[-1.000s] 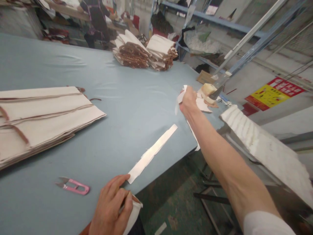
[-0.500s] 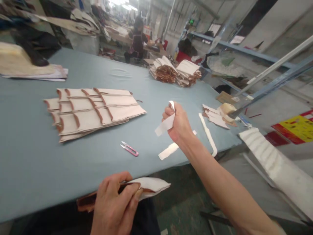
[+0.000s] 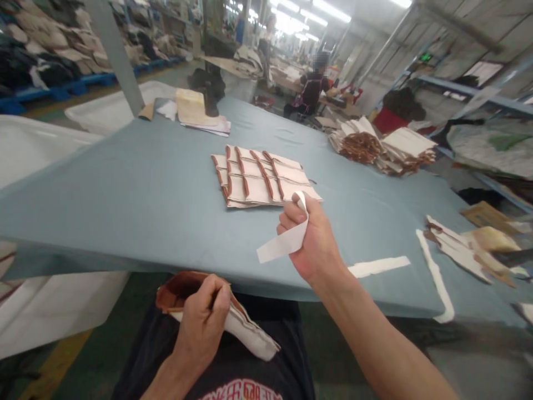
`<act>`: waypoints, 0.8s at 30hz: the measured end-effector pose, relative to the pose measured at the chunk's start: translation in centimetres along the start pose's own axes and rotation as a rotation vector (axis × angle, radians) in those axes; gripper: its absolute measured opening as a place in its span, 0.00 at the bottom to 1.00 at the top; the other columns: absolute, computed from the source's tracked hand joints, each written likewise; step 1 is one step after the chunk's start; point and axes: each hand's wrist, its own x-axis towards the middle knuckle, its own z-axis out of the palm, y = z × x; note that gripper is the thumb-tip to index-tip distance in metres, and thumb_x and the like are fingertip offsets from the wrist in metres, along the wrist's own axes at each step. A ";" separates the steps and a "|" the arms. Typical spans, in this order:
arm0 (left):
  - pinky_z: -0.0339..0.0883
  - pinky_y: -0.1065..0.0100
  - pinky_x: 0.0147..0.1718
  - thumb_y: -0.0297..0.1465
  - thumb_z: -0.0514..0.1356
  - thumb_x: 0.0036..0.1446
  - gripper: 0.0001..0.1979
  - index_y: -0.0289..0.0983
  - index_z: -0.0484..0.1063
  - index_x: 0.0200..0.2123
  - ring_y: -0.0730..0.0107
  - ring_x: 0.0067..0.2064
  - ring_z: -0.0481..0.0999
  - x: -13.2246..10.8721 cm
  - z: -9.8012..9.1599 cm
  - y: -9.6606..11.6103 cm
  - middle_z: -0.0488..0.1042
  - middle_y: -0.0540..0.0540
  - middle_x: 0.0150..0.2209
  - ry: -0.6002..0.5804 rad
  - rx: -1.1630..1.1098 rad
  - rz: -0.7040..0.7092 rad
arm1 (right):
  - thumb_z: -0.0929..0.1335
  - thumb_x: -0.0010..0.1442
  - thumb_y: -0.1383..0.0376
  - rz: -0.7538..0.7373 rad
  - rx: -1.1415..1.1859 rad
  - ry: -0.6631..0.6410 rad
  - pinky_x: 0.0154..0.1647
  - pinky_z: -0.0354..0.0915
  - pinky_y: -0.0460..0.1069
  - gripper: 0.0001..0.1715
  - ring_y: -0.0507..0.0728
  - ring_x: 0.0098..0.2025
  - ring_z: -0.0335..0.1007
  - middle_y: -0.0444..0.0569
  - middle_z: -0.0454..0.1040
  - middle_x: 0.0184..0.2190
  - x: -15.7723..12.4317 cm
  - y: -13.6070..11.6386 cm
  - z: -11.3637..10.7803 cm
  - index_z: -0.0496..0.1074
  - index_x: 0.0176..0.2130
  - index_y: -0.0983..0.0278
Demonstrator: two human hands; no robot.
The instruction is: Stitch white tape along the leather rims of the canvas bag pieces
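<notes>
My right hand point(image 3: 313, 239) is closed round a white paper strip point(image 3: 280, 246) and holds it just above the near edge of the grey-blue table point(image 3: 137, 194). Over my lap, below the table edge, my left hand point(image 3: 204, 325) grips a folded cream fabric piece with brown trim point(image 3: 241, 328). A fanned stack of cream pieces with brown edging point(image 3: 260, 178) lies on the table just beyond my right hand.
Another white strip point(image 3: 378, 266) and a long curved one point(image 3: 437, 283) lie at the right, next to scraps point(image 3: 462, 250). Two piles of folded pieces point(image 3: 383, 147) sit at the far right. A seated person point(image 3: 310, 89) works beyond the table. White bins point(image 3: 50, 150) stand at the left.
My right hand has drawn back from the scraps at the table's right edge with the white strip. My left hand lifted the fabric piece off the table edge to my lap. My view swung left.
</notes>
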 end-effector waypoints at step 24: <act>0.55 0.68 0.27 0.45 0.53 0.61 0.19 0.41 0.58 0.23 0.71 0.26 0.59 3.0 6.0 -5.2 0.59 0.56 0.21 -0.258 -0.242 -0.310 | 0.66 0.64 0.59 -0.290 -1.208 0.656 0.40 0.66 0.53 0.23 0.63 0.37 0.77 0.49 0.80 0.32 3.3 11.0 -15.3 0.68 0.56 0.66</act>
